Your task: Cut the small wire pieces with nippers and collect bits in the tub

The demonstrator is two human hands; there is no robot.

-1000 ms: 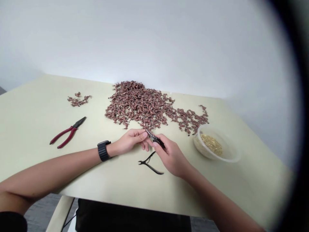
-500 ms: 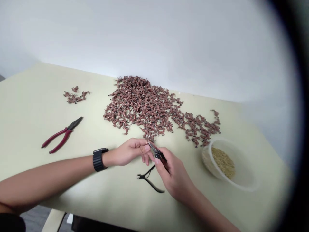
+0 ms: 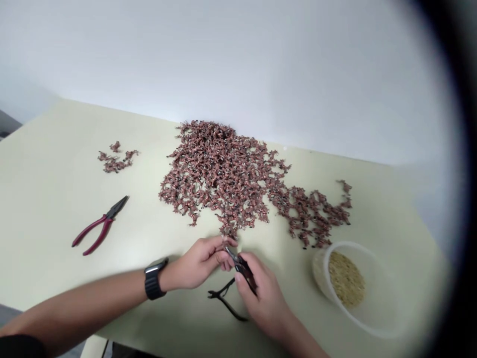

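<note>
My right hand (image 3: 263,296) is wrapped round the dark handles of a small pair of pliers (image 3: 238,262), whose metal jaws point up and left to my left fingertips. My left hand (image 3: 204,261), with a black watch on the wrist, pinches a tiny brown piece (image 3: 224,243) at those jaw tips; fingers hide most of it. It looks like the small brown animal-shaped figures in the large pile (image 3: 219,169) just beyond. On the table below my hands lies a second black-handled nipper (image 3: 225,293), its handles spread and partly hidden by my right hand.
Red-handled long-nose pliers (image 3: 100,226) lie on the left of the pale table (image 3: 48,199). Behind them is a small group of brown figures (image 3: 116,161). At the right stands a translucent tub (image 3: 354,248) with yellowish bits inside. A white wall rises behind.
The whole scene sits lower in view, as the camera has tilted. My hands stay together, with the plier jaws still at the left fingertips.
</note>
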